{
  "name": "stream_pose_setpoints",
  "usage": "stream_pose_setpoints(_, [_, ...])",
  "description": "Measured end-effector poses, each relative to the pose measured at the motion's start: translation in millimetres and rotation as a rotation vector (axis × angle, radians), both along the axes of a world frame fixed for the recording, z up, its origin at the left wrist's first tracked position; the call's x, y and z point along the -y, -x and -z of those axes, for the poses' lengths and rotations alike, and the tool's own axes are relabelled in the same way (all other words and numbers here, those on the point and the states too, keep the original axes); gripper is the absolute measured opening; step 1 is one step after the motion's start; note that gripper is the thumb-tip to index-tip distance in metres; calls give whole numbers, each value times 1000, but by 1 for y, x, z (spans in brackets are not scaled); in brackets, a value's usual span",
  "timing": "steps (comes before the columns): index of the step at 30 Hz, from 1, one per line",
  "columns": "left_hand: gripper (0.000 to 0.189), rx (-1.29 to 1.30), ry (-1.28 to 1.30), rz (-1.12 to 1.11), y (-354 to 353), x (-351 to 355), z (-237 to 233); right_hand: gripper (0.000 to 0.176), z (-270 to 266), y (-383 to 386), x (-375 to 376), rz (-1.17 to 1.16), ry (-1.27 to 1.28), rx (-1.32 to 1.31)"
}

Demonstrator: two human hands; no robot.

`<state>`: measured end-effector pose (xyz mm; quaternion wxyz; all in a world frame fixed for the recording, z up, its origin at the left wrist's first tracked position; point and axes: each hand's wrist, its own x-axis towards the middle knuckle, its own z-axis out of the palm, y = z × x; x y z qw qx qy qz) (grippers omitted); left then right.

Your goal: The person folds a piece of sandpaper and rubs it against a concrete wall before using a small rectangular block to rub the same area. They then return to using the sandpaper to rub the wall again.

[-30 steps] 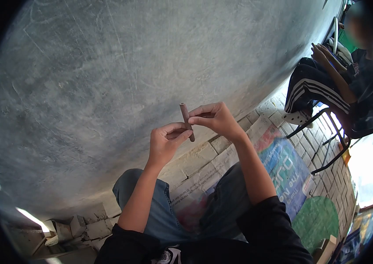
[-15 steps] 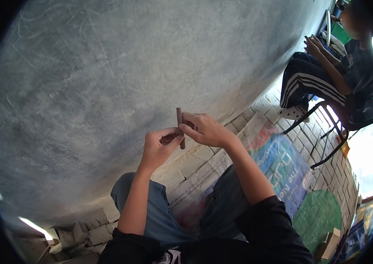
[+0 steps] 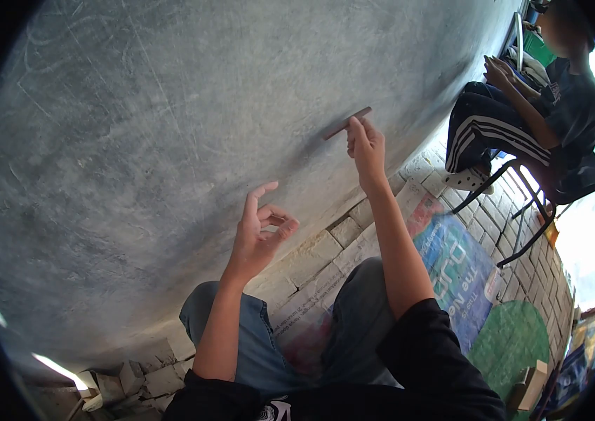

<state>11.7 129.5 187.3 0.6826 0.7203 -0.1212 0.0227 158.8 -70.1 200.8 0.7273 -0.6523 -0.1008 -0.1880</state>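
Brown stick (image 3: 345, 124): slim, straight and even in width along its length. It is dull reddish-brown with no marking we can make out. It is small in frame, and we cannot tell whether it is solid or hollow.

Axis: the long axis runs on a slant from lower left to upper right in the head view. The upper right end is by the fingertips. The longer free end points down and left, across the grey plastered wall (image 3: 171, 126) behind it. We cannot tell whether that end touches the wall.

Location: the stick is raised in the air, above and ahead of our lap, in our right hand (image 3: 365, 149). The fingers (image 3: 356, 130) are pinched together on the stick near its upper end, with the arm stretched forward.

Our left hand (image 3: 261, 231) is lower and well apart from the stick, holding nothing. Its fingers (image 3: 255, 196) are apart, the index raised and the others loosely curled toward the thumb.

Around us: our jeans (image 3: 255, 337) are below the hands, over a brick floor (image 3: 325, 245) with a printed sheet (image 3: 455, 266) on it. Off to the right, another person (image 3: 522, 126) sits on a chair (image 3: 522, 203).
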Motion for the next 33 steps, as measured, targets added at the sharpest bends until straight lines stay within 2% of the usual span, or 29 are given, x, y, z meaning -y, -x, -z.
stream_pose_setpoints(4, [73,-11,2,45,1,2,-2,25,13,1,-26,34,34,35])
stream_pose_setpoints(9, [75,39,-136,53,6,5,-9,27,11,6,-28,75,68,81])
stream_pose_setpoints(11, [73,38,-135,66,8,6,-11,27,15,13,-35,110,214,108])
stream_pose_setpoints(13, [72,32,-139,76,8,5,-11,28,13,16,-39,58,209,65])
stream_pose_setpoints(16, [64,41,-157,59,9,7,-9,29,10,-2,-22,171,109,19])
stream_pose_setpoints(17, [56,92,-193,70,8,7,-7,29,18,0,-25,170,111,21])
stream_pose_setpoints(20, [41,160,-245,75,6,10,-7,29,23,11,-40,140,252,111])
stream_pose_setpoints(21, [35,169,-260,81,8,10,-6,28,16,9,-34,126,147,26])
stream_pose_setpoints(22, [35,160,-259,81,9,8,-5,28,13,9,-32,112,47,-57])
stream_pose_setpoints(27, [24,157,-316,103,11,8,-11,26,16,21,-42,82,137,-70])
stream_pose_setpoints(30, [22,180,-370,90,10,8,-7,26,15,16,-33,-37,-51,-127])
stream_pose_setpoints(33, [22,158,-381,94,12,8,-9,25,22,23,-41,30,88,-127])
